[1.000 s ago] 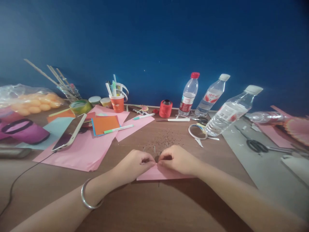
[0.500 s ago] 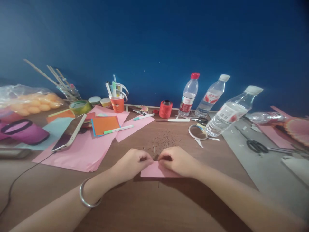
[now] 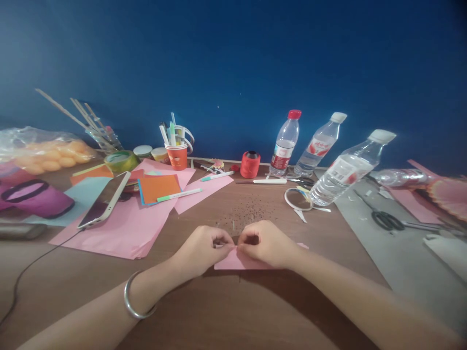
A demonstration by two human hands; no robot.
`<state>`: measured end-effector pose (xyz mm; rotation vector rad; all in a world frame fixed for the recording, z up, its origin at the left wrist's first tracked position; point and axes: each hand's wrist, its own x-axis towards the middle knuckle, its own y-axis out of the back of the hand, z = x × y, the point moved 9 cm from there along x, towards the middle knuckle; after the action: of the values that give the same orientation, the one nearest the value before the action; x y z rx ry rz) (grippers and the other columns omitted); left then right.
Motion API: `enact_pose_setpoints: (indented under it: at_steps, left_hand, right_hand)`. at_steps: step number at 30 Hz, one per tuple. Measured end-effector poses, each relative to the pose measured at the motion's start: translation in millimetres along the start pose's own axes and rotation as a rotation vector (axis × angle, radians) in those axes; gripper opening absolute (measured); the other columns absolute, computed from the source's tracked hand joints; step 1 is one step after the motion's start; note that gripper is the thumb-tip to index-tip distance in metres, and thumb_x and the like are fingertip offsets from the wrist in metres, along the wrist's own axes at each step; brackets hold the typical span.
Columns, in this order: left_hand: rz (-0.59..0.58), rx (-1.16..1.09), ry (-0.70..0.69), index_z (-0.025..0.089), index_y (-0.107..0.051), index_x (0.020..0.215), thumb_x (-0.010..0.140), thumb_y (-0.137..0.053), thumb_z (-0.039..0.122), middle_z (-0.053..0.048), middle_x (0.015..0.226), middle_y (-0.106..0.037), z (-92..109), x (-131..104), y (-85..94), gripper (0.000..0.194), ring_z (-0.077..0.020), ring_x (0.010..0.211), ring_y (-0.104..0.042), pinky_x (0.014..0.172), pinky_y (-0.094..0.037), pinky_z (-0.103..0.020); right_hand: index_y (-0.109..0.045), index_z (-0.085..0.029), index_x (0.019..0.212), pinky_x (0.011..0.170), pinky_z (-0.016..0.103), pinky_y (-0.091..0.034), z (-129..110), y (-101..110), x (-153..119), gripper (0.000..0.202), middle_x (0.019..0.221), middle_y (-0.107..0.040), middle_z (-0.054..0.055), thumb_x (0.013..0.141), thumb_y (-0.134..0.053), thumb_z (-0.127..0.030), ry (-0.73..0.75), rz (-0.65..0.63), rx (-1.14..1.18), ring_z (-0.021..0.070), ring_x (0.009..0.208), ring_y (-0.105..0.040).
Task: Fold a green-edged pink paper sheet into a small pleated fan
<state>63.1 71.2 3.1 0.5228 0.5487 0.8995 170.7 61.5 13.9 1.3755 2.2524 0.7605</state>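
A piece of pink paper (image 3: pixel 242 261) lies at the middle of the table, its near edge straight and facing me. My left hand (image 3: pixel 205 248) pinches its upper edge between thumb and fingers. Right beside it, my right hand (image 3: pixel 268 243) pinches the same edge, so the two sets of fingertips almost meet. Part of the sheet is hidden under my right hand, and a pink corner shows beyond that wrist. Just past the fingers, small dark specks (image 3: pixel 253 209) are scattered on the wood.
Pink sheets (image 3: pixel 153 228), a phone (image 3: pixel 105 201) with a cable, and orange paper (image 3: pixel 159 188) lie on the left. A paper cup (image 3: pixel 177 158) holds pens. Water bottles (image 3: pixel 343 175), a tape roll (image 3: pixel 298 199) and black-handled scissors (image 3: pixel 387 220) are on the right. A red spool (image 3: pixel 250 165) stands behind.
Both hands have shifted slightly and their fingertips have come closer together on the paper's edge. A pink corner now shows past my right wrist.
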Motion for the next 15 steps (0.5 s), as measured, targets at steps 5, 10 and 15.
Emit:
enact_pose_setpoints:
  at_steps: [5, 10, 15]
  left_hand:
    - [0.011, -0.004, -0.002, 0.016, -0.068, 0.071, 0.069, -0.050, 0.023, 0.003, 0.062, -0.063, 0.5, 0.0, -2.5, 0.019, -0.0113, 0.058, -0.051, 0.053, -0.037, -0.020]
    - [-0.063, -0.031, -0.026, 0.018, -0.071, 0.081, 0.074, -0.047, 0.024, 0.001, 0.073, -0.068, 1.3, 2.7, -2.3, 0.025, -0.0146, 0.068, -0.059, 0.060, -0.041, -0.021]
    - [-0.225, -0.048, -0.067, 0.023, -0.070, 0.091, 0.080, -0.043, 0.024, 0.003, 0.090, -0.071, 5.5, 0.7, -3.2, 0.029, -0.0158, 0.083, -0.062, 0.071, -0.044, -0.022]
  right_hand:
    - [-0.066, -0.017, 0.066, 0.054, 0.019, -0.036, -1.7, -1.3, 0.6, 0.011, 0.061, -0.060, -0.004, 0.069, -0.055, -0.016, -0.020, -0.010, 0.007, 0.0093, 0.058, -0.053]
    - [-0.068, -0.016, 0.068, 0.056, 0.019, -0.038, 4.2, 0.9, -0.4, 0.012, 0.063, -0.064, -0.002, 0.070, -0.056, -0.017, -0.057, -0.017, 0.034, 0.0108, 0.060, -0.056]
    - [-0.069, -0.019, 0.073, 0.060, 0.020, -0.039, 4.5, -0.5, 0.2, 0.012, 0.069, -0.068, -0.002, 0.073, -0.057, -0.018, -0.027, -0.057, -0.016, 0.0114, 0.064, -0.059]
